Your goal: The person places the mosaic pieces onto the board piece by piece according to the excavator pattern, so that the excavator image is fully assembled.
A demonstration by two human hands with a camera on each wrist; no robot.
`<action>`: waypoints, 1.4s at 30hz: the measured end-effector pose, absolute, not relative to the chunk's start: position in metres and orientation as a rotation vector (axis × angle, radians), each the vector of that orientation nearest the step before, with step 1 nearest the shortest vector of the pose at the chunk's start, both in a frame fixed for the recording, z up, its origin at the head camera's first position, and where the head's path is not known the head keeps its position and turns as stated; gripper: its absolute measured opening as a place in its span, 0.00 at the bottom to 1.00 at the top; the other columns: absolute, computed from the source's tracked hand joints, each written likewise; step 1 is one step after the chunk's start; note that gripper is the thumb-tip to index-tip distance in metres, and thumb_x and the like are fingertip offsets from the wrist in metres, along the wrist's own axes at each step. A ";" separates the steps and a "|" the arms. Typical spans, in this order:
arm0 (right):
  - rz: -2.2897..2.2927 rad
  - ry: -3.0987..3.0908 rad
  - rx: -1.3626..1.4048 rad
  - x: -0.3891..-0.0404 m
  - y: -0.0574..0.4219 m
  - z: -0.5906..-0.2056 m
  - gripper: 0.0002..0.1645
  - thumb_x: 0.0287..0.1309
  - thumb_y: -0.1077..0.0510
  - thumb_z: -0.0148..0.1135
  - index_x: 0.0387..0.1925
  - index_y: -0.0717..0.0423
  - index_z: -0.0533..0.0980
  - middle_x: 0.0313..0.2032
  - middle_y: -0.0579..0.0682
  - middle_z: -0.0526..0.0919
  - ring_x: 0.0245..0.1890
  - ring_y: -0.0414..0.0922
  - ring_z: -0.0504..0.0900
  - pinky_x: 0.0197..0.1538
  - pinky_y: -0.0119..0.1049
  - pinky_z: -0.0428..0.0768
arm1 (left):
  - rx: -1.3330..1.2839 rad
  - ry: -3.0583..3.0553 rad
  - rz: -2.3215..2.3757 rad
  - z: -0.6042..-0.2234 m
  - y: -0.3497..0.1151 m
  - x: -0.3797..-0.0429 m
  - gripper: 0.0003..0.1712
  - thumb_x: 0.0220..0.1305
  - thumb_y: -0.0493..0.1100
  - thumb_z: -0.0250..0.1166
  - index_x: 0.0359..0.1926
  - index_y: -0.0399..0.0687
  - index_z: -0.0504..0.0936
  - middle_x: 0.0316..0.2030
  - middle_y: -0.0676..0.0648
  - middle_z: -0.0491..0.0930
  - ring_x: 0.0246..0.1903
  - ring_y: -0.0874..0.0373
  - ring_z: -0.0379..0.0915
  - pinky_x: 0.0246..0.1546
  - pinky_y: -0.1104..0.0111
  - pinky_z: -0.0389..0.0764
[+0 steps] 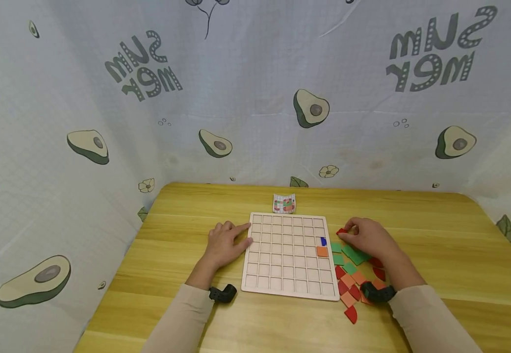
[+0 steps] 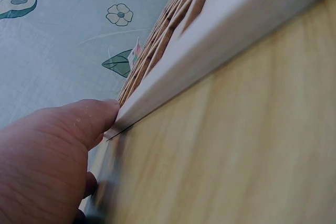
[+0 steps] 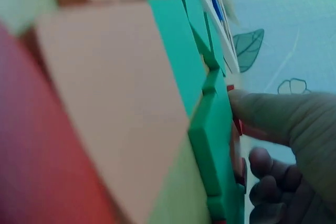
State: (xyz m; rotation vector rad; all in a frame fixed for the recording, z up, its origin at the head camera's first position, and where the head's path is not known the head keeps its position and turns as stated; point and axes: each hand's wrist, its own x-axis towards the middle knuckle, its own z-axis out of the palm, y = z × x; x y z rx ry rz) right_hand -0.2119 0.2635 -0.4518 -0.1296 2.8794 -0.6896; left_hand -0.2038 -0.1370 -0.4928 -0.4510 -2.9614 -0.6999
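A red piece [image 1: 341, 231], partly hidden, is pinched by the right hand [image 1: 368, 238] just beyond the right edge of the gridded board [image 1: 288, 260], whose cells hold a blue piece [image 1: 323, 241] and an orange square [image 1: 322, 251]. The left hand [image 1: 223, 245], its fingers loosely spread, touches the board's left edge. The right arm [image 1: 400, 269] covers some loose pieces [image 1: 348, 280], and the wooden surface [image 1: 171, 260] stretches wide to both sides.

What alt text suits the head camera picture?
A person's right hand pinches a red piece near loose coloured pieces; the left hand touches the edge of a gridded board bearing a blue piece and an orange piece.
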 end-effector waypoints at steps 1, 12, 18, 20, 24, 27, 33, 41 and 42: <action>-0.692 2.879 -0.139 -0.213 0.263 -0.452 0.21 0.64 0.45 0.67 0.44 0.59 0.79 0.30 0.53 0.77 0.29 0.47 0.72 0.31 0.37 0.70 | -0.451 -2.962 -0.703 -0.493 -0.137 -0.204 0.29 0.70 0.62 0.61 0.69 0.63 0.78 0.39 0.49 0.73 0.36 0.55 0.59 0.41 0.61 0.59; -0.750 2.863 -0.195 -0.217 0.260 -0.453 0.20 0.64 0.48 0.67 0.49 0.59 0.80 0.30 0.53 0.76 0.29 0.46 0.72 0.31 0.37 0.70 | -0.448 -2.957 -0.713 -0.492 -0.136 -0.204 0.29 0.70 0.62 0.61 0.68 0.63 0.78 0.38 0.49 0.73 0.36 0.56 0.59 0.42 0.61 0.59; -0.802 2.829 -0.275 -0.216 0.262 -0.452 0.23 0.63 0.52 0.68 0.54 0.61 0.79 0.31 0.52 0.76 0.29 0.46 0.71 0.32 0.38 0.70 | -0.449 -2.962 -0.703 -0.490 -0.136 -0.203 0.29 0.70 0.62 0.61 0.69 0.63 0.78 0.39 0.49 0.74 0.37 0.56 0.59 0.42 0.61 0.60; -0.789 2.838 -0.269 -0.216 0.263 -0.451 0.24 0.64 0.51 0.68 0.54 0.62 0.78 0.31 0.53 0.76 0.29 0.46 0.71 0.32 0.38 0.70 | -0.449 -2.964 -0.700 -0.489 -0.136 -0.203 0.29 0.70 0.62 0.61 0.69 0.63 0.78 0.39 0.49 0.74 0.37 0.56 0.59 0.42 0.61 0.60; -0.772 2.839 -0.262 -0.216 0.263 -0.451 0.22 0.65 0.51 0.67 0.53 0.63 0.79 0.33 0.53 0.77 0.31 0.47 0.72 0.33 0.38 0.71 | -0.450 -2.960 -0.709 -0.489 -0.136 -0.203 0.29 0.70 0.62 0.61 0.68 0.63 0.78 0.39 0.50 0.74 0.36 0.56 0.59 0.42 0.61 0.60; -0.767 2.841 -0.260 -0.216 0.262 -0.452 0.22 0.65 0.51 0.67 0.52 0.62 0.79 0.35 0.54 0.79 0.32 0.47 0.73 0.35 0.38 0.72 | -0.452 -2.951 -0.714 -0.490 -0.136 -0.203 0.29 0.70 0.62 0.61 0.68 0.63 0.78 0.38 0.50 0.74 0.36 0.56 0.59 0.42 0.61 0.60; -0.730 2.859 -0.251 -0.217 0.261 -0.453 0.20 0.66 0.50 0.67 0.48 0.62 0.81 0.33 0.53 0.79 0.32 0.46 0.73 0.35 0.38 0.71 | -0.456 -2.955 -0.702 -0.492 -0.137 -0.204 0.29 0.70 0.62 0.61 0.68 0.64 0.78 0.38 0.50 0.74 0.37 0.56 0.60 0.42 0.60 0.60; -0.752 2.857 -0.303 -0.203 0.250 -0.443 0.20 0.62 0.49 0.71 0.46 0.60 0.81 0.31 0.49 0.75 0.33 0.45 0.72 0.35 0.37 0.71 | -0.445 -2.979 -0.700 -0.492 -0.137 -0.204 0.29 0.70 0.63 0.60 0.69 0.64 0.77 0.39 0.49 0.74 0.37 0.56 0.60 0.43 0.60 0.60; -0.762 2.851 -0.319 -0.201 0.248 -0.443 0.20 0.62 0.49 0.71 0.46 0.60 0.81 0.31 0.49 0.75 0.33 0.45 0.72 0.35 0.37 0.71 | -0.444 -2.978 -0.699 -0.492 -0.137 -0.204 0.29 0.70 0.63 0.60 0.69 0.64 0.77 0.39 0.49 0.74 0.37 0.56 0.60 0.43 0.60 0.60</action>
